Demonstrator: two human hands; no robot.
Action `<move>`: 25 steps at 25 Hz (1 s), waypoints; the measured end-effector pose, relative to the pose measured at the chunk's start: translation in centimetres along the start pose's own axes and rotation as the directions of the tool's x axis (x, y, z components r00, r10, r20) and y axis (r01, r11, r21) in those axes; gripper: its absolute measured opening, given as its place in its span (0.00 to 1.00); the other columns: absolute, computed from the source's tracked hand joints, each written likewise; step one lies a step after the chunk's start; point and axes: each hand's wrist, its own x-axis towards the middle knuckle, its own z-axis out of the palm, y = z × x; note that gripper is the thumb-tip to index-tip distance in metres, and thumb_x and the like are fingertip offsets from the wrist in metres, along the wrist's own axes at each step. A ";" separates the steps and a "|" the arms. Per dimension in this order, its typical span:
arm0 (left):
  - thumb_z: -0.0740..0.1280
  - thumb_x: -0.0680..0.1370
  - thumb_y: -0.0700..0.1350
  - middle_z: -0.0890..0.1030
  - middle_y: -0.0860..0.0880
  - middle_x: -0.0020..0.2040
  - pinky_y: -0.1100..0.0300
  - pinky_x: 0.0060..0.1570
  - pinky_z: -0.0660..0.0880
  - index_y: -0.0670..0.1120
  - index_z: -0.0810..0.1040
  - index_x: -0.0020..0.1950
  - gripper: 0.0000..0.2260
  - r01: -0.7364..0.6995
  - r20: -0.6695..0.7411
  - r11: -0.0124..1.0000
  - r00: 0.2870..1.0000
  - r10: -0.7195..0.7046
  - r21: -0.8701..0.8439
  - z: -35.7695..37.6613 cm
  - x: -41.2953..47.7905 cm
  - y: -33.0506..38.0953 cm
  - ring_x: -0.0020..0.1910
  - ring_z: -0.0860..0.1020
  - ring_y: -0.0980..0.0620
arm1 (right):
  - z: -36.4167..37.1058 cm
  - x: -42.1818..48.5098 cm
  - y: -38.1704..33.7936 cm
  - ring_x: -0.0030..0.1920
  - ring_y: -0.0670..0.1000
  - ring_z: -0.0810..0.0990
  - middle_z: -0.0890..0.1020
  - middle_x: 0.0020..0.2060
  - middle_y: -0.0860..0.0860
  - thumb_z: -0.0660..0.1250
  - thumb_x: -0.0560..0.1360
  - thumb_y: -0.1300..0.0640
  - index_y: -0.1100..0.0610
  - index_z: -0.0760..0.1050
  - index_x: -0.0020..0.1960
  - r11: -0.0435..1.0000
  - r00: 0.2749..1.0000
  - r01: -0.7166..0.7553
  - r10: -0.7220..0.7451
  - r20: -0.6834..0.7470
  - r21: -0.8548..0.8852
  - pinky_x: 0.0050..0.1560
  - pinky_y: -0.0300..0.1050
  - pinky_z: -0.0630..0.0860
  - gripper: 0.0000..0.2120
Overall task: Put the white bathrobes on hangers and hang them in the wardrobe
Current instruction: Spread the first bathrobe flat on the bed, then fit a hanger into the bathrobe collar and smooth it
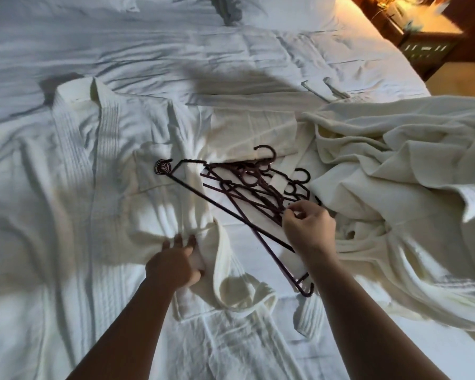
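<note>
Bathrobes, white, both lying on the bed (148, 50). Spread bathrobe (93, 165): flat on the left half of the bed, collar toward the pillows (285, 12), dark round emblem (163, 167) on its chest pocket. Crumpled bathrobe (395, 171): heaped on the right side, reaching the near right edge. Folded white waffle cloth (254, 130) between the two, farther up the bed; whether a third robe, cannot tell. Hangers (247, 187): dark, thin, several tangled in one pile at centre between the two robes, partly overlapping the spread bathrobe's pocket; hooks mostly at the far end, one long hanger reaching toward the near edge; white belt (279, 179) crossing the pile. Left hand (173, 266): palm down at the spread bathrobe's front edge, fingers and thumb curled round a fold of its cloth. Right hand (309, 229): over the near end of the pile, thumb and forefinger pinching a hanger bar, remaining fingers bent. Bedside cabinet (428, 42): upper right, beside the bed, warmly lit and blurred.
</note>
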 end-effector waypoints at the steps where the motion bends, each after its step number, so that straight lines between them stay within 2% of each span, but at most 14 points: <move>1: 0.67 0.75 0.64 0.47 0.49 0.84 0.45 0.80 0.55 0.59 0.47 0.83 0.43 -0.008 0.008 1.000 1.000 0.008 -0.012 -0.1 0.2 -0.2 0.83 0.49 0.42 | 0.8 0.0 -0.2 0.35 0.40 0.78 0.81 0.32 0.43 0.66 0.74 0.57 0.52 0.81 0.38 1.000 1.000 0.016 -0.016 0.022 -0.020 0.32 0.31 0.68 0.08; 4: 0.67 0.76 0.63 0.45 0.51 0.84 0.45 0.80 0.54 0.61 0.46 0.83 0.42 -0.014 0.037 0.998 0.999 0.017 -0.055 -0.3 0.5 -0.6 0.83 0.48 0.43 | 2.5 -0.1 -1.0 0.33 0.41 0.78 0.81 0.31 0.45 0.66 0.74 0.57 0.53 0.81 0.38 0.998 0.997 0.039 -0.036 0.073 -0.045 0.27 0.27 0.67 0.08; 7: 0.66 0.76 0.62 0.45 0.51 0.84 0.45 0.79 0.56 0.60 0.46 0.83 0.42 -0.056 0.025 0.996 0.998 0.057 -0.064 -0.1 0.2 -0.9 0.83 0.46 0.42 | 4.4 -0.3 -2.0 0.30 0.35 0.77 0.80 0.32 0.46 0.66 0.76 0.57 0.53 0.81 0.42 0.997 0.990 0.060 -0.053 0.134 -0.048 0.23 0.26 0.66 0.06; 8: 0.66 0.76 0.62 0.45 0.51 0.84 0.45 0.78 0.57 0.60 0.45 0.83 0.42 -0.069 0.015 0.995 0.997 0.070 -0.071 -0.1 0.1 -1.1 0.83 0.46 0.43 | 5.2 -0.3 -2.3 0.30 0.38 0.77 0.80 0.32 0.46 0.67 0.75 0.56 0.53 0.81 0.44 0.995 0.988 0.075 -0.065 0.139 -0.069 0.23 0.27 0.67 0.05; 9: 0.66 0.76 0.62 0.44 0.52 0.84 0.45 0.78 0.58 0.60 0.45 0.83 0.42 -0.079 0.010 0.993 0.997 0.080 -0.085 -0.1 0.0 -1.4 0.83 0.46 0.43 | 6.2 -0.4 -2.7 0.30 0.41 0.78 0.80 0.32 0.45 0.67 0.75 0.56 0.52 0.81 0.44 0.993 0.987 0.086 -0.073 0.144 -0.086 0.25 0.29 0.68 0.04; 11: 0.65 0.76 0.62 0.43 0.53 0.84 0.44 0.78 0.60 0.60 0.45 0.83 0.41 -0.104 0.008 0.988 0.994 0.105 -0.111 -0.1 -0.3 -1.6 0.83 0.45 0.44 | 8.0 -0.6 -3.5 0.31 0.45 0.77 0.79 0.30 0.46 0.68 0.74 0.56 0.51 0.81 0.46 0.992 0.984 0.092 -0.077 0.159 -0.090 0.30 0.38 0.74 0.03; 14: 0.64 0.76 0.61 0.45 0.53 0.84 0.44 0.77 0.62 0.60 0.46 0.82 0.40 -0.176 -0.029 0.976 0.984 0.174 -0.131 -0.6 -0.5 -2.2 0.83 0.46 0.47 | 11.4 -0.8 -5.2 0.33 0.49 0.76 0.77 0.29 0.45 0.69 0.74 0.57 0.51 0.81 0.47 0.989 0.979 0.130 -0.116 0.168 -0.076 0.37 0.42 0.72 0.04; 17: 0.66 0.77 0.58 0.47 0.59 0.83 0.49 0.78 0.59 0.62 0.52 0.82 0.37 -0.265 -0.042 0.918 0.963 0.265 -0.296 -1.4 -1.1 -4.6 0.83 0.49 0.55 | 15.3 -1.4 -7.1 0.30 0.45 0.75 0.76 0.28 0.45 0.69 0.75 0.57 0.50 0.83 0.50 0.981 0.974 0.159 -0.138 0.179 -0.112 0.35 0.41 0.70 0.06; 19: 0.66 0.77 0.57 0.51 0.64 0.81 0.55 0.79 0.59 0.62 0.56 0.81 0.34 -0.306 -0.064 0.811 0.946 0.317 -0.499 -1.6 -1.8 -7.4 0.81 0.54 0.60 | 17.4 -1.9 -8.1 0.30 0.45 0.75 0.76 0.27 0.44 0.70 0.75 0.57 0.50 0.84 0.51 0.976 0.975 0.164 -0.139 0.171 -0.143 0.32 0.37 0.68 0.07; 21: 0.65 0.77 0.57 0.59 0.63 0.80 0.56 0.75 0.66 0.61 0.63 0.79 0.30 -0.353 -0.178 0.722 0.934 0.310 -0.595 -2.0 -2.6 -11.5 0.78 0.62 0.61 | 19.5 -2.1 -9.3 0.31 0.49 0.74 0.75 0.27 0.44 0.70 0.75 0.58 0.51 0.85 0.50 0.961 0.974 0.200 -0.173 0.147 -0.191 0.35 0.41 0.66 0.07; 22: 0.64 0.77 0.56 0.67 0.61 0.77 0.56 0.70 0.72 0.59 0.69 0.76 0.26 -0.397 -0.280 0.698 0.918 0.282 -0.597 -2.5 -3.0 -13.9 0.75 0.67 0.61 | 20.5 -2.3 -10.1 0.32 0.50 0.73 0.75 0.27 0.44 0.70 0.75 0.58 0.52 0.85 0.50 0.953 0.972 0.216 -0.191 0.134 -0.212 0.37 0.41 0.65 0.07; 23: 0.64 0.77 0.53 0.75 0.60 0.71 0.57 0.64 0.76 0.57 0.75 0.71 0.21 -0.437 -0.387 0.679 0.891 0.238 -0.589 -3.5 -3.0 -16.5 0.69 0.73 0.63 | 21.6 -2.3 -11.1 0.33 0.50 0.74 0.75 0.28 0.44 0.70 0.75 0.58 0.52 0.85 0.50 0.951 0.973 0.220 -0.197 0.119 -0.219 0.38 0.41 0.65 0.07; 25: 0.65 0.77 0.47 0.81 0.61 0.58 0.60 0.54 0.80 0.55 0.80 0.59 0.12 -0.468 -0.550 0.680 0.827 0.112 -0.565 -6.5 -1.7 -21.6 0.57 0.79 0.63 | 23.6 -1.9 -13.0 0.32 0.49 0.75 0.79 0.30 0.44 0.70 0.75 0.58 0.51 0.85 0.51 0.964 0.983 0.179 -0.165 0.083 -0.199 0.39 0.42 0.66 0.07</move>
